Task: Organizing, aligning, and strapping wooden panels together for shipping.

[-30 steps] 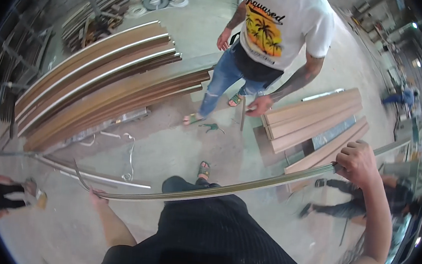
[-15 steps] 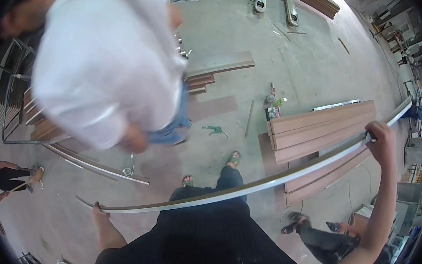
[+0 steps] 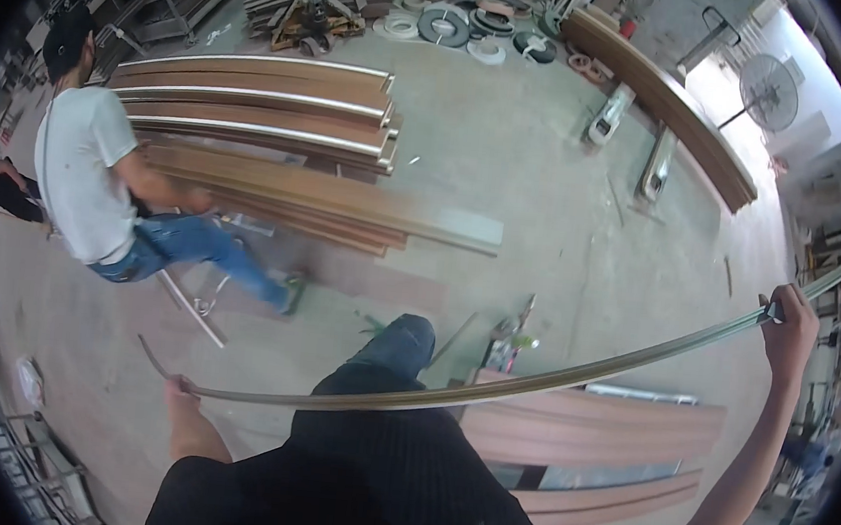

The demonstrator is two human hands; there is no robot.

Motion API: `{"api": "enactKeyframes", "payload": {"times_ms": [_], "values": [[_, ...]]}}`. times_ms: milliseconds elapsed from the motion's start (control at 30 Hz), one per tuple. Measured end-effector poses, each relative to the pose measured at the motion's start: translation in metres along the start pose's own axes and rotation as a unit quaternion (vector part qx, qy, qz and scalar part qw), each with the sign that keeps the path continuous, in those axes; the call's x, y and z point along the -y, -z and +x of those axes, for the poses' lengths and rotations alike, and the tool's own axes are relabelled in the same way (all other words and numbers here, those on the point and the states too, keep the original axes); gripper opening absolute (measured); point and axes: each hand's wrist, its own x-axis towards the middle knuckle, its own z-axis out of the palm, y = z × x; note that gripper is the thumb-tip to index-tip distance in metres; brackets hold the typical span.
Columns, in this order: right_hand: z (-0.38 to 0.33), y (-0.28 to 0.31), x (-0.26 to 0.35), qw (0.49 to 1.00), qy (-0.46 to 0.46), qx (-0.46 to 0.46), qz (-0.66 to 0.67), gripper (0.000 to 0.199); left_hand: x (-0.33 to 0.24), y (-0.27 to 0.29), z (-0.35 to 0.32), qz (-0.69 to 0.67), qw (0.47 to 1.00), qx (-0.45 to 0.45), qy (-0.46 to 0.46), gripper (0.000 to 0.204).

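Metal, long and thin, the curved strip (image 3: 490, 387) spans the person's front above the concrete floor (image 3: 546, 203), sagging between both ends. The left hand (image 3: 179, 388) is closed around its low end, and the right hand (image 3: 787, 325) is clamped on it higher up, near the far tip. Keeping both ends level and turning slowly would likely spare the stacked wooden boards (image 3: 263, 114) and the nearby worker (image 3: 97, 184).

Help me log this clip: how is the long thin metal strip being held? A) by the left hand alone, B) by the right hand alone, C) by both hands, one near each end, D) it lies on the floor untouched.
C: the left hand grips the metal strip near one end and the raised right hand grips it near the other, so it arcs across the person's front.
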Motion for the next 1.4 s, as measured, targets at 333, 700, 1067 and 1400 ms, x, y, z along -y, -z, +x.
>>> {"api": "enactKeyframes", "payload": {"times_ms": [333,700,1067,1400], "values": [[0.307,-0.149,-0.214,0.977,0.085,-0.195,0.004,0.017,0.233,-0.274,-0.107,-0.163,0.977,-0.131,-0.033,0.037],[0.507,-0.414,-0.492,0.953,-0.009,-0.293,0.080,0.022,0.287,-0.585,-0.254,-0.277,0.958,-0.073,-0.023,0.035],[0.846,-0.662,-0.500,0.919,0.049,-0.204,0.334,0.021,0.420,-0.686,-0.397,-0.234,0.915,-0.294,-0.145,0.031],[1.191,-0.693,-0.196,0.788,0.256,-0.311,0.465,0.029,0.555,-0.728,-0.472,-0.448,0.763,-0.425,-0.189,0.028]]}}
